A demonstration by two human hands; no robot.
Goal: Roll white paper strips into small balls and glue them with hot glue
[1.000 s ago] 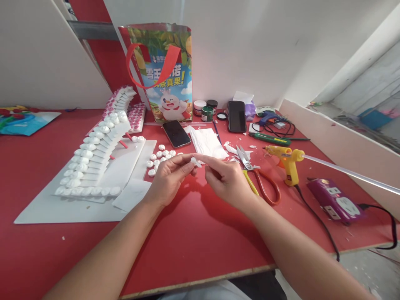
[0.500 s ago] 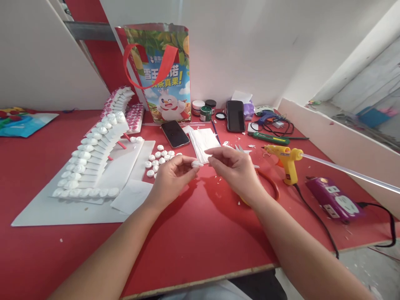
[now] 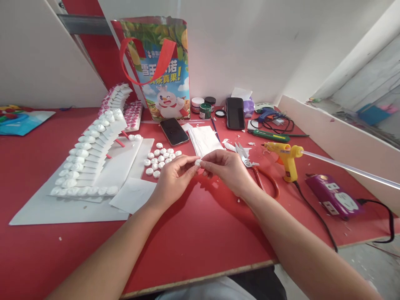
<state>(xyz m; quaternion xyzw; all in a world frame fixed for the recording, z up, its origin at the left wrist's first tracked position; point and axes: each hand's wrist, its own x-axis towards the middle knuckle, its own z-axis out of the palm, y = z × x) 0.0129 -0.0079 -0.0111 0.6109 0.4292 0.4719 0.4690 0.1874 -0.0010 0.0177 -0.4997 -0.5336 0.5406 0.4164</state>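
Above the red table, my left hand point(image 3: 176, 177) pinches a small white rolled rosette point(image 3: 198, 162) between thumb and fingertips. From the other side my right hand point(image 3: 226, 168) meets it, thumb and index finger closed on the rosette's right edge. Left of my hands lies a cluster of similar white rosettes point(image 3: 161, 157). Farther left, a curved white stair model point(image 3: 98, 160), edged with rows of such rosettes, stands on a white board point(image 3: 34, 210). Red-handled scissors point(image 3: 258, 179) lie partly open behind my right wrist.
A folded stack of white paper point(image 3: 204, 139) lies beyond my hands, beside a phone point(image 3: 174, 132). To the right are a yellow glue gun point(image 3: 286, 156), a purple power strip point(image 3: 334, 198) and a green screwdriver point(image 3: 271, 136). Behind stand a printed bag point(image 3: 165, 79) and paint jars point(image 3: 205, 111).
My right hand has moved left and closed on the rosette held in my left hand. The scissors now show more fully. The view has shifted slightly.
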